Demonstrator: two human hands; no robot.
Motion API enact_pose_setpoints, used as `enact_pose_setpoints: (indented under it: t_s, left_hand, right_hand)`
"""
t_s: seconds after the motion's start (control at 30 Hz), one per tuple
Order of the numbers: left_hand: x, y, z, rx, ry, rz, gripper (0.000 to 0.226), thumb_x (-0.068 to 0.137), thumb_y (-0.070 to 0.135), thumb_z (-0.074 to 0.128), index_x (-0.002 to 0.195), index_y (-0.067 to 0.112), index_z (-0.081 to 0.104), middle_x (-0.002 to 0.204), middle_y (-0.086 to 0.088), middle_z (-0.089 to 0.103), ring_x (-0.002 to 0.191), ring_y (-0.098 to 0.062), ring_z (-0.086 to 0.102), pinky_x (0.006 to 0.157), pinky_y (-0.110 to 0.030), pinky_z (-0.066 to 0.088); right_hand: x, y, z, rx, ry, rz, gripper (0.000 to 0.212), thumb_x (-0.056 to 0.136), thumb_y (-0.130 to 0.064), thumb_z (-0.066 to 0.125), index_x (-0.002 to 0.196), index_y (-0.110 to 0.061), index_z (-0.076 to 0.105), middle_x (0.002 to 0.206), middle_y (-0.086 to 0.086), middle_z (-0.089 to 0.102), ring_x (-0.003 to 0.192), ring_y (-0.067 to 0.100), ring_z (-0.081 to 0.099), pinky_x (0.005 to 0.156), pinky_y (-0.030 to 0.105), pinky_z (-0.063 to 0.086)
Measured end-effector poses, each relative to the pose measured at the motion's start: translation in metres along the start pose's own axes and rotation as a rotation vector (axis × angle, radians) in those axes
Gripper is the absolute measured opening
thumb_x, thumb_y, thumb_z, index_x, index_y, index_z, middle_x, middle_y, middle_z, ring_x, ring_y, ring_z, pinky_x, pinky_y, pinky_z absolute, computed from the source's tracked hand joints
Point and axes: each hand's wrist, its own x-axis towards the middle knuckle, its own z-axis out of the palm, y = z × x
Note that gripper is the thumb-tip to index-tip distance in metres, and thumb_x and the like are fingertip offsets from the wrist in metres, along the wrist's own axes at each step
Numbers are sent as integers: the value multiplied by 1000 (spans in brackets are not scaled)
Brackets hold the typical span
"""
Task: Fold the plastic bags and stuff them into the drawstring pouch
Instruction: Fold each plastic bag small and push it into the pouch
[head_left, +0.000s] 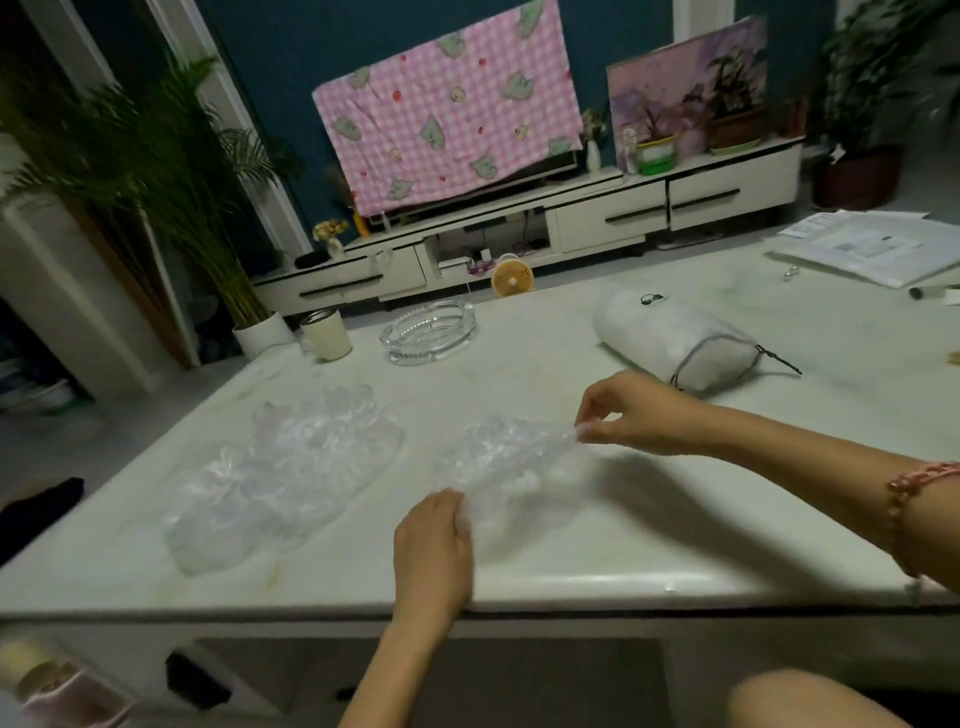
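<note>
White bench (649, 530): both hands, left hand (434, 545) and right hand (639, 415), pinch one plastic bag (509, 462) flat in their fingers; fold next, drawstring pouch (675, 338) waits.

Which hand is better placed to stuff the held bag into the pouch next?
Probably right: the right hand pinches the clear crumpled plastic bag close to the white grey-rimmed drawstring pouch; the left hand grips its near end, farther away.

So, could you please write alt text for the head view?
A person stretches a clear plastic bag over a pale table: the right hand pinches its far end, the left hand holds its near end. More bags lie to the left; a drawstring pouch lies beyond.
</note>
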Motion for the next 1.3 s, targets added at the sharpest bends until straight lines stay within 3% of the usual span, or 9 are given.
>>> enact_pose_setpoints:
  t_s: [0.2,0.4,0.6,0.77,0.87,1.03,1.1,1.17,1.3]
  left_hand:
    - [21,24,-27,-388,88,-132,16,95,22,54,84,20,65,82,12,64,78,0,57,67,-5,40]
    - [66,78,-59,-852,120,-232,13,94,7,53,89,8,65,69,-3,63,53,-3,60,52,-14,48]
    - [91,99,-54,-685,-76,-267,12,93,23,58,96,11,62,65,-2,55,36,1,42,37,-13,33]
    - [93,107,-25,-352,-66,-228,32,92,30,58,112,5,60,101,-9,66,84,-18,62,71,-26,48]
    - [68,137,-11,-28,-2,-76,38,97,33,47,127,11,52,127,-9,54,119,-26,45,96,-34,35]
    - [8,180,39,204,-453,101,56,101,44,22,148,14,21,155,-10,22,143,-26,14,116,-37,11]
    - [1,175,53,286,-587,108,61,100,47,18,151,17,8,159,-10,0,146,-28,-6,117,-43,-4]
    - [-2,169,58,285,-631,145,62,99,51,17,152,19,7,159,-10,-4,145,-27,-10,116,-42,-7]
    - [-4,166,55,138,-357,272,74,86,51,8,135,12,47,144,-14,42,134,-28,39,111,-36,29]
  right_hand:
    - [2,-8,-16,367,160,108,11,86,-13,66,76,-15,63,72,-6,63,65,1,58,58,11,42]
    - [-2,-19,-52,793,388,252,10,92,-8,58,82,-9,59,74,7,62,52,8,62,49,15,49]
    - [-14,-5,-67,528,459,444,12,93,-13,56,83,-6,58,64,5,51,45,14,38,36,17,28]
    - [-51,35,-50,57,241,714,19,79,0,44,63,-5,52,42,5,54,37,20,51,43,21,36]
    - [-62,48,-49,-183,86,816,18,84,-7,45,66,-10,45,51,0,54,45,17,54,51,22,38]
    - [-63,35,-68,-203,-585,1044,37,95,-36,51,82,-2,50,72,8,64,41,16,61,54,23,39]
    - [-68,19,-83,-451,-589,959,39,94,-41,52,96,-3,54,95,6,68,72,17,68,57,24,38]
    - [-68,12,-85,-755,-345,685,34,96,-34,50,120,-11,53,119,5,61,109,22,61,67,25,42]
    - [-59,18,-29,-492,45,206,34,94,-15,45,127,-9,48,133,13,50,123,28,47,96,33,39]
